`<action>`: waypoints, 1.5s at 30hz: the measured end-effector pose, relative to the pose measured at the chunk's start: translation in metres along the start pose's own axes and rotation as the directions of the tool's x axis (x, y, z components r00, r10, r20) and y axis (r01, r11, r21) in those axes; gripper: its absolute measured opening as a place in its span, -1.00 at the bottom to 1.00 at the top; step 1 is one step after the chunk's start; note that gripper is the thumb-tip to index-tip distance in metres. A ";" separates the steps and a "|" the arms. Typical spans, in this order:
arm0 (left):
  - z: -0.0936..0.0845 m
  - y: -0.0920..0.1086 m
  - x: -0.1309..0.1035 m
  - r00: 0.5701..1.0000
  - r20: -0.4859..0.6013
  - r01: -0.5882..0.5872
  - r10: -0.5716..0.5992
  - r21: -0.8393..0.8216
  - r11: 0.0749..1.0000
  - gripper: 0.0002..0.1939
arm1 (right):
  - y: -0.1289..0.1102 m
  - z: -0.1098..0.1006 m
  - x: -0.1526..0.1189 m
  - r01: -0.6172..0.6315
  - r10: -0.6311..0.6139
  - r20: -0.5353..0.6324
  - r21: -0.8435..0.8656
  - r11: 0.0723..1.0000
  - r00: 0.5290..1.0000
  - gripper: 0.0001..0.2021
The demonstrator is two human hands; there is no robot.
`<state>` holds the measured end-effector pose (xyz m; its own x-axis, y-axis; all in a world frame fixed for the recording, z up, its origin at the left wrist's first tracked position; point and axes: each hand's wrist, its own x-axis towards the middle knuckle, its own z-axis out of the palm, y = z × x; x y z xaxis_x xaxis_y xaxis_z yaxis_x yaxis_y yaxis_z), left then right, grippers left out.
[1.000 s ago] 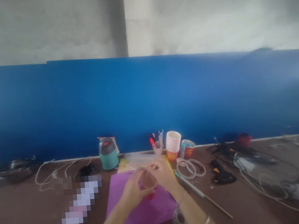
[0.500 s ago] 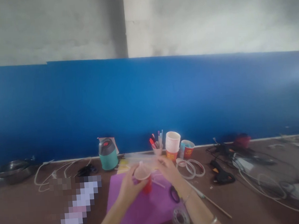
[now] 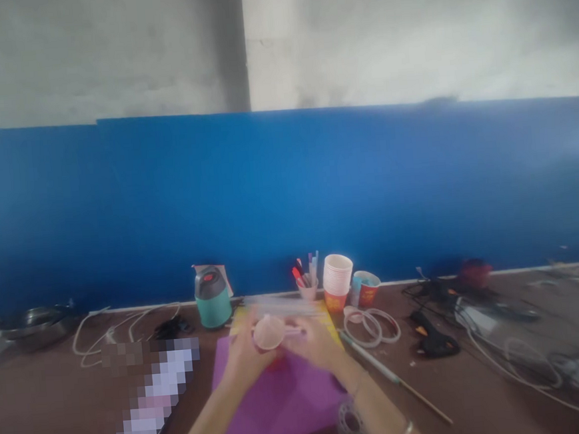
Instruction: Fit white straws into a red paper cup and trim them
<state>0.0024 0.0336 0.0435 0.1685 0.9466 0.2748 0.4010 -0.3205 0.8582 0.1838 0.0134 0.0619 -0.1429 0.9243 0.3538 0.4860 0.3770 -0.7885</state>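
Observation:
A red paper cup (image 3: 269, 336) with a pale opening is held over a purple sheet (image 3: 279, 412). My left hand (image 3: 247, 351) is wrapped round the cup's left side. Close against its right side is my right hand (image 3: 314, 342), fingers bent around a thin whitish stick (image 3: 292, 330) that points at the cup; motion blurs the fingertips. Something pale and pointed shows at the cup's mouth. Behind the hands, clear strips (image 3: 281, 304) lie on a yellow sheet (image 3: 331, 315).
At the back stand a teal flask (image 3: 214, 310), a pen cup (image 3: 308, 290), stacked paper cups (image 3: 337, 277) and another cup (image 3: 368, 291). White rings (image 3: 363, 328), a long stick (image 3: 424, 400), a glue gun (image 3: 433, 341) and cables lie right; a metal bowl (image 3: 34, 324) sits far left.
My right hand has come down and left to the cup, now with a thin stick at its fingers. The cup has shifted slightly left and up. The view has shifted a little.

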 end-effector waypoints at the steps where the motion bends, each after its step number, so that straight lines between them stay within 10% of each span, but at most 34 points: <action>1: -0.003 0.000 0.000 0.998 0.063 -0.002 0.004 -0.023 1.000 -0.10 | -0.006 0.001 -0.002 0.021 -0.022 0.026 0.010 1.000 0.999 -0.62; 4: -0.012 -0.002 0.002 0.980 0.200 0.012 0.005 -0.082 0.997 -0.13 | -0.021 0.002 -0.005 0.029 -0.036 0.071 0.090 0.996 0.997 -0.62; 11: -0.010 -0.004 0.006 0.987 0.152 -0.031 0.055 -0.155 0.987 -0.46 | -0.017 0.003 -0.005 0.001 -0.011 0.109 0.096 0.995 0.994 -0.61; 35: -0.001 -0.010 0.002 0.980 0.184 -0.008 0.071 -0.321 0.947 -0.49 | -0.012 0.038 0.031 -0.024 -0.003 -0.114 -0.239 0.971 0.994 -0.83; 45: -0.007 -0.026 0.005 0.936 0.351 0.160 -0.020 -0.375 0.913 -0.13 | 0.015 0.001 0.018 -0.094 0.089 -0.080 -0.064 0.993 0.993 -0.67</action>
<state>-0.0140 0.0473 0.0256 0.4661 0.8804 0.0876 0.0554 -0.1278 0.9903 0.1876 0.0361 0.0563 -0.0294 0.9463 0.3218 0.5519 0.2838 -0.7842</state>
